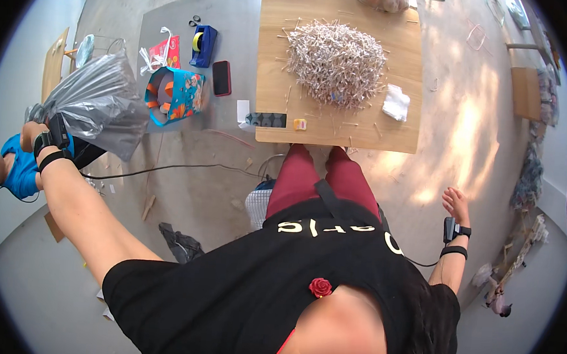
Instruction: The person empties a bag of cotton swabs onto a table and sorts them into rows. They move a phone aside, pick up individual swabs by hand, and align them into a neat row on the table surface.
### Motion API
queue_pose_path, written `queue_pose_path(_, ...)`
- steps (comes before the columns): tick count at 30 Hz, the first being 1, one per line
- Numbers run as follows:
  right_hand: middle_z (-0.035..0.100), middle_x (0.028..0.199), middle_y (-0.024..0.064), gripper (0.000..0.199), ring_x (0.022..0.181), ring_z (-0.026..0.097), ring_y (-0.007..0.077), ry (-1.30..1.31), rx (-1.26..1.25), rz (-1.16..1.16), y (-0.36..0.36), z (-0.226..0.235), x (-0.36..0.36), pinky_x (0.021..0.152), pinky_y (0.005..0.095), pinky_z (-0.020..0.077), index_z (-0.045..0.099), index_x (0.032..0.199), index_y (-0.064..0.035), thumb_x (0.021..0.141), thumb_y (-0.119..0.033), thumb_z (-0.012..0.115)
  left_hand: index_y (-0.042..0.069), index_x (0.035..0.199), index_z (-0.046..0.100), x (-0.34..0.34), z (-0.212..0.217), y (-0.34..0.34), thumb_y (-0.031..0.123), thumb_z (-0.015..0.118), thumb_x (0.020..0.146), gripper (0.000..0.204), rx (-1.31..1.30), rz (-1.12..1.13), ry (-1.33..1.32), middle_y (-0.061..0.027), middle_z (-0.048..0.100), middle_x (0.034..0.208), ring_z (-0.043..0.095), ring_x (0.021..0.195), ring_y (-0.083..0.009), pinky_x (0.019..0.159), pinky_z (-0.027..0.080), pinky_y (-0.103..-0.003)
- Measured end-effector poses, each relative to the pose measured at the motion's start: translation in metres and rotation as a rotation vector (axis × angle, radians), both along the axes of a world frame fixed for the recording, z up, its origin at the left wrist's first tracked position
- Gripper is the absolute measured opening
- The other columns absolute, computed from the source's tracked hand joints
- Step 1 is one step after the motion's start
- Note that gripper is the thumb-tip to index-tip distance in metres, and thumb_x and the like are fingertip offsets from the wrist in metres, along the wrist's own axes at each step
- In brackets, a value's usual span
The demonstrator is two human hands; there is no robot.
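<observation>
My left arm is stretched far out to the left. My left hand [33,134] is closed at the gathered end of a large grey plastic bag [103,104], which spreads beside the metal table. On the right, my right hand [456,204] hangs in the air away from the table, its fingers loosely apart and nothing in them. A big heap of cotton swabs [336,63] lies on the wooden board [399,135] in front of me, with loose swabs scattered round it. Folded white tissue [396,103] rests at the heap's right.
The grey table [235,18] carries a phone [222,78], a blue tape dispenser [204,47], scissors [194,21] and a floral bag [188,96]. A small yellow box [300,124] sits near the board's front edge. At far left is a person in blue [21,167]. A cable [167,167] crosses below.
</observation>
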State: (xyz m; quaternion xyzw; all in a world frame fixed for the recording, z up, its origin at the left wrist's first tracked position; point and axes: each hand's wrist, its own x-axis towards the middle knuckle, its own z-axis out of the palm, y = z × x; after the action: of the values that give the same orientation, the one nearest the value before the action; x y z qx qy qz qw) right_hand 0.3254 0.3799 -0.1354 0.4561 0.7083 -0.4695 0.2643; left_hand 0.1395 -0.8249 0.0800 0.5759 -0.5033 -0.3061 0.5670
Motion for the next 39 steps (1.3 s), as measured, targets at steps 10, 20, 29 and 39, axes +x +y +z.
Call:
queue_pose_path(10, 0.065, 0.134, 0.009, 0.043, 0.117, 0.065, 0.0183, 0.058, -0.018, 0.213, -0.038, -0.019, -0.039, 0.097, 0.0338, 0.0527, 0.057, 0.141, -0.0085, 0.105, -0.033, 0.058, -0.013, 0.107, 0.065, -0.023, -0.012, -0.037, 0.009, 0.071, 0.087, 0.03, -0.071, -0.271, -0.377, -0.0215, 0.072, 0.109, 0.072, 0.093, -0.027, 0.08, 0.059, -0.036)
queue_pose_path(20, 0.068, 0.127, 0.0061, 0.042, 0.114, 0.065, 0.0165, -0.052, -0.097, 0.245, -0.099, -0.062, -0.003, 0.095, 0.033, 0.0519, 0.06, 0.138, -0.0088, 0.103, -0.034, 0.061, 0.005, 0.138, 0.06, -0.024, -0.111, 0.256, 0.023, 0.062, 0.104, 0.039, 0.385, -1.796, -0.63, -0.009, 0.068, 0.131, 0.064, 0.121, -0.0182, 0.103, 0.049, -0.033)
queue_pose_path(29, 0.066, 0.131, 0.0078, 0.04, 0.113, 0.065, 0.0157, -0.114, -0.171, 0.178, -0.126, -0.083, 0.056, 0.095, 0.0332, 0.052, 0.059, 0.138, -0.0076, 0.105, -0.029, 0.059, 0.004, 0.137, 0.059, 0.104, -0.307, 0.379, 0.022, 0.066, 0.102, 0.04, 0.927, -2.137, -1.075, -0.0084, 0.068, 0.127, 0.063, 0.118, -0.0161, 0.1, 0.051, -0.032)
queue_pose_path(39, 0.069, 0.114, 0.0029, 0.035, 0.101, 0.066, 0.0135, -0.163, -0.292, 0.248, -0.108, -0.149, 0.102, 0.085, 0.0318, 0.0536, 0.063, 0.131, -0.0072, 0.102, -0.028, 0.061, 0.001, 0.136, 0.058, 0.239, -0.336, 0.424, 0.036, 0.075, 0.092, 0.059, 0.672, -1.981, -1.664, -0.0202, 0.064, 0.135, 0.061, 0.127, -0.0305, 0.105, 0.05, -0.041)
